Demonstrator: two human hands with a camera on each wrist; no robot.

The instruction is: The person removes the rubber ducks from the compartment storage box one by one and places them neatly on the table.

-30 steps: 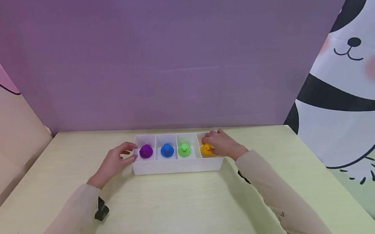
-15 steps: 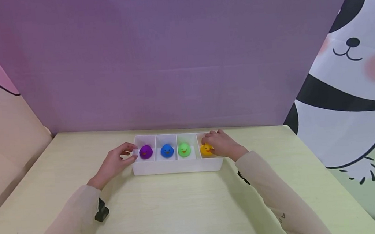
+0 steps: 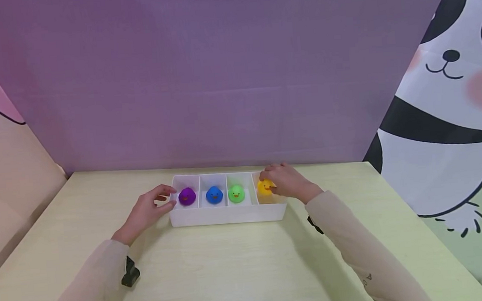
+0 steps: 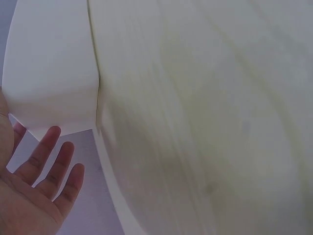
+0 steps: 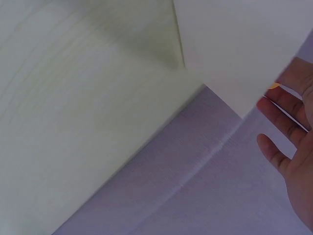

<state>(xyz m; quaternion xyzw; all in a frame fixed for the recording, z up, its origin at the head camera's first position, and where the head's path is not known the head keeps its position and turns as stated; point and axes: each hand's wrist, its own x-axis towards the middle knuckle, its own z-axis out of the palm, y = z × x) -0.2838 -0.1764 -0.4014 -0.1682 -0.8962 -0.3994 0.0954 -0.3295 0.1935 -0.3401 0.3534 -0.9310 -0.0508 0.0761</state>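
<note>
A white box (image 3: 228,215) with a row of compartments stands near the table's back edge. From left to right its compartments hold a purple rubber duck (image 3: 187,197), a blue one (image 3: 214,195) and a green one (image 3: 236,194). At the far right compartment, my right hand (image 3: 289,182) pinches a yellow rubber duck (image 3: 265,187). Only a sliver of that duck (image 5: 273,85) shows in the right wrist view, past the box wall. My left hand (image 3: 145,211) rests its fingertips at the box's left end; the left wrist view shows several fingers (image 4: 61,161) loosely spread.
The pale wooden table (image 3: 225,274) reaches back to a purple cloth (image 3: 218,76) right behind the box. A panda-print sheet (image 3: 446,172) hangs at the right, and a light panel (image 3: 11,197) stands at the left. Black wrist mounts (image 3: 130,272) sit under the sleeves.
My right hand has risen slightly with the yellow duck, and more of the compartment floor below it shows. The left hand and the other ducks stay where they were.
</note>
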